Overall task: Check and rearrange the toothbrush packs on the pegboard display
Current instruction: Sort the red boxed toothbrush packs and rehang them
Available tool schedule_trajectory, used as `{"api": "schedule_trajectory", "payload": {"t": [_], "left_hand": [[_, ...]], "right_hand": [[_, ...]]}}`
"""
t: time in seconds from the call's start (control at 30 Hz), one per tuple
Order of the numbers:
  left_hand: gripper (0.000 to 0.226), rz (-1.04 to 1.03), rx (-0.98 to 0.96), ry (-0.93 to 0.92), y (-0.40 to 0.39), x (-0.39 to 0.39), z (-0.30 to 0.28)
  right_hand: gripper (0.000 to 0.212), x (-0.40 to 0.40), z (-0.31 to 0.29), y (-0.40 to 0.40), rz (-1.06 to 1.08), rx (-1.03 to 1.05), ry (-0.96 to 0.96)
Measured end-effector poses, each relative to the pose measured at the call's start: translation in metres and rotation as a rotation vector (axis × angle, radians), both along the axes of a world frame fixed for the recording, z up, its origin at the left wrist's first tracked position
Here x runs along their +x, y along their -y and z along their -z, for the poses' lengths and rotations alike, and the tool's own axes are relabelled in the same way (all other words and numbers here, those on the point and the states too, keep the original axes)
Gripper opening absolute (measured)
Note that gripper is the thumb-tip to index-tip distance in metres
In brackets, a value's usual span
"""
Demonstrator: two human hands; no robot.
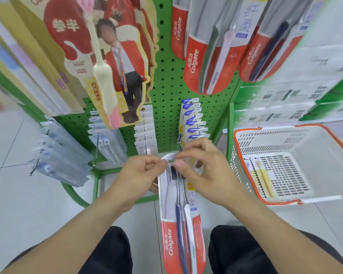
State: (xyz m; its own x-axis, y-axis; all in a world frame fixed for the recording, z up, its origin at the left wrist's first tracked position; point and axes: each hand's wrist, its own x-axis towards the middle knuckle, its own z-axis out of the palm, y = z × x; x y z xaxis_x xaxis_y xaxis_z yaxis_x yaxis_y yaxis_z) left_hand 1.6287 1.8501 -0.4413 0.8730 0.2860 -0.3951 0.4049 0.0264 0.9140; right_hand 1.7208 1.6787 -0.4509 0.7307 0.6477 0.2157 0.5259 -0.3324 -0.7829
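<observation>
A red and white Colgate toothbrush pack (181, 224) hangs down between my knees, its white top with the hang hole up at my fingers. My left hand (141, 175) pinches the pack's top left edge. My right hand (202, 169) pinches the top right, its thumb on the pack's front. In front of me stands the green pegboard (166, 91). More Colgate packs (208, 52) hang high on it at the right. A red and cream pack with a pink-tipped brush (105, 76) hangs at the upper left.
Blue and white small packs (192, 123) hang on a peg just behind my hands. White packs (146, 135) and clear packs (59, 151) hang at the left on metal pegs. A white basket with an orange rim (297, 131) holding a yellow toothbrush pack (264, 175) sits at the right.
</observation>
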Motion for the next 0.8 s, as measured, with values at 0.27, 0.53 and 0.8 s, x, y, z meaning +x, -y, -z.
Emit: {"api": "schedule_trajectory", "payload": {"t": [0.27, 0.53, 0.8], "left_hand": [[0.02, -0.037, -0.048, -0.03, -0.003, -0.004, -0.001], [0.029, 0.107, -0.164, -0.035, 0.006, -0.01, -0.011], [0.028, -0.003, -0.22, -0.013, 0.009, -0.01, -0.01]], "right_hand": [[0.051, -0.013, 0.002, -0.002, -0.21, -0.11, 0.082], [0.05, -0.008, 0.002, 0.002, -0.125, 0.095, 0.061], [0.041, 0.0, 0.0, 0.003, -0.158, 0.149, 0.11]]}}
